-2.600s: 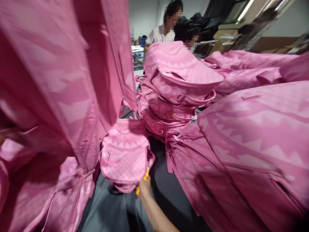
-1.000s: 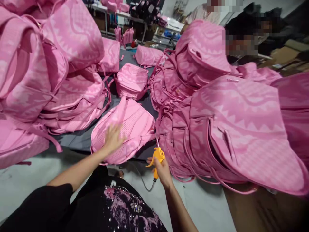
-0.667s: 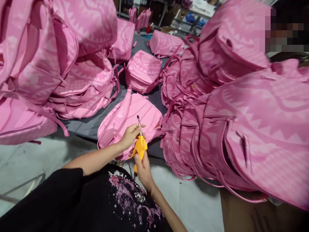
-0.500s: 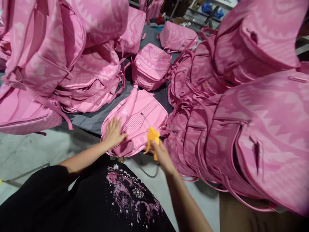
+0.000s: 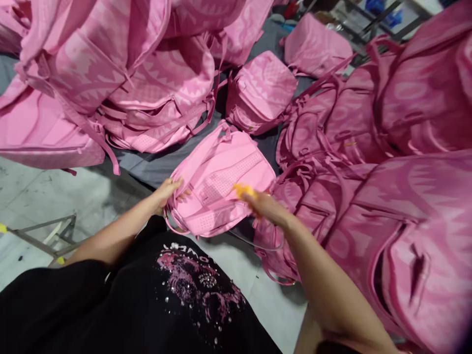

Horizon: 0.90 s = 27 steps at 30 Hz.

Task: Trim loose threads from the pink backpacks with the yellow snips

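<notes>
A pink backpack (image 5: 221, 179) lies back-side up on the dark grey table (image 5: 147, 167) in front of me, its mesh back panel facing up. My left hand (image 5: 167, 189) grips the backpack's left edge, fingers curled over it. My right hand (image 5: 263, 204) is closed on a yellow air blow gun (image 5: 243, 190), which points at the mesh panel; a thin hose (image 5: 254, 243) hangs from it.
Piles of pink patterned backpacks (image 5: 121, 73) rise on the left and on the right (image 5: 387, 162). A smaller pink bag (image 5: 260, 91) sits behind the one I hold. Light floor (image 5: 55, 196) and a metal frame (image 5: 40, 236) lie at lower left.
My left hand slid from the backpack's panel to its left edge. My right hand swung the yellow air blow gun forward over the mesh panel. The view tilted further down.
</notes>
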Each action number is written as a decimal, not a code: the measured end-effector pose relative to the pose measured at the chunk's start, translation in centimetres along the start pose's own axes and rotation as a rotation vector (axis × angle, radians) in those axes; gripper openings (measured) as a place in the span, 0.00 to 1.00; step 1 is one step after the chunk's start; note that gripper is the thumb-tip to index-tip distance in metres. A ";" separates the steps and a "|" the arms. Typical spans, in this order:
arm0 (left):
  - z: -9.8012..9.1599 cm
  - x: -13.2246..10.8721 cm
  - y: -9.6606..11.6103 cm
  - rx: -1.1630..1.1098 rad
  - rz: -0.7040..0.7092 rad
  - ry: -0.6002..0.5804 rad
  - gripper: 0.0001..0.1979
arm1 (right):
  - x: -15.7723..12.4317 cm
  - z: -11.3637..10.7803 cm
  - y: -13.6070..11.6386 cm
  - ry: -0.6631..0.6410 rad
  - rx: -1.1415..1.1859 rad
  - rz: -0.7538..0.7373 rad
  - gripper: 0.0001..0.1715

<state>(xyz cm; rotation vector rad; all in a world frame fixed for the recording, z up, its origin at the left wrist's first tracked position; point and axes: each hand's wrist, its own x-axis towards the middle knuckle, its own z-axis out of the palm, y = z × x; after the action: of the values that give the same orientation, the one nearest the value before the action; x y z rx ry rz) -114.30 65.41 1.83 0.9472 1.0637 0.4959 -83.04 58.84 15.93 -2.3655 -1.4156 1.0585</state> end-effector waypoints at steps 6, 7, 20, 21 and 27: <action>2.2 2.4 1.1 0.387 -0.027 0.156 0.22 | -2.2 -0.8 -2.4 -0.188 0.042 -0.039 0.25; 3.0 2.3 1.1 0.564 0.078 0.176 0.22 | -2.2 -1.6 -2.5 -0.139 0.015 -0.028 0.25; 12.9 -3.4 -4.6 1.537 0.434 -0.218 0.43 | -9.5 -5.4 6.0 -0.064 -0.333 0.222 0.18; 13.0 -3.1 -4.5 1.486 0.420 -0.192 0.38 | -10.5 -5.3 6.8 0.017 -0.330 0.249 0.17; 11.3 0.8 -0.6 0.653 0.081 -0.108 0.20 | -14.9 -3.3 11.5 -0.087 -0.027 0.272 0.23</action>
<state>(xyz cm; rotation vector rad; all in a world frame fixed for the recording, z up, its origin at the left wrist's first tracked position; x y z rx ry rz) -103.89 61.09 2.73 1.5759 1.1106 0.1506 -77.18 41.09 19.86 -2.6152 -1.1628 1.2282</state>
